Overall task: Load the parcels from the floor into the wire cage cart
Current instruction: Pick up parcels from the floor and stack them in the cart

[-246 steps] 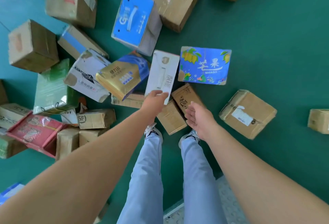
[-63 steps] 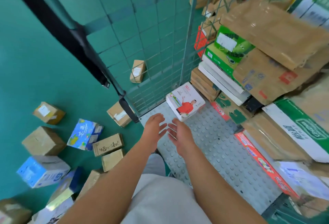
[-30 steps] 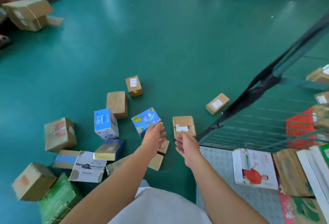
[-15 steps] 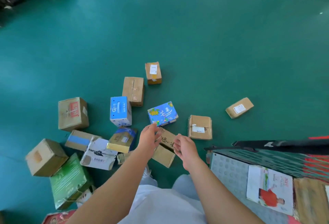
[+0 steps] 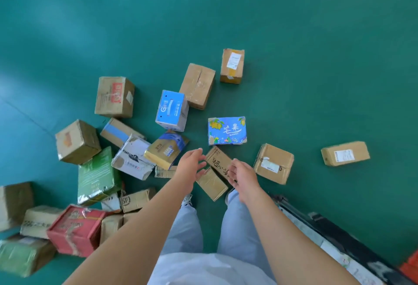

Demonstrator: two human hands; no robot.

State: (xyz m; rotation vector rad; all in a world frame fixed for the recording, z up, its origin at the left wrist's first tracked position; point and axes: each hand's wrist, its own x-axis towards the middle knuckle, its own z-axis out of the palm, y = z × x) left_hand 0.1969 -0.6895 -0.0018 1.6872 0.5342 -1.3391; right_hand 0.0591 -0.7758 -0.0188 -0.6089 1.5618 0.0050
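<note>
Flat brown box (image 5: 219, 163) with handwriting lies on the floor (image 5: 294, 58) just ahead of the feet, resting partly on another flat box (image 5: 211, 185); both hands above it, empty, fingers loose — left hand (image 5: 189, 167), right hand (image 5: 243, 177). Grip the long edges from both sides; lift level; cart edge (image 5: 339, 237) waits at right.

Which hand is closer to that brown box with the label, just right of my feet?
Right. The right hand hangs open just beside the labelled brown box, while the left hand is farther off, across the flat boxes between them.
</note>
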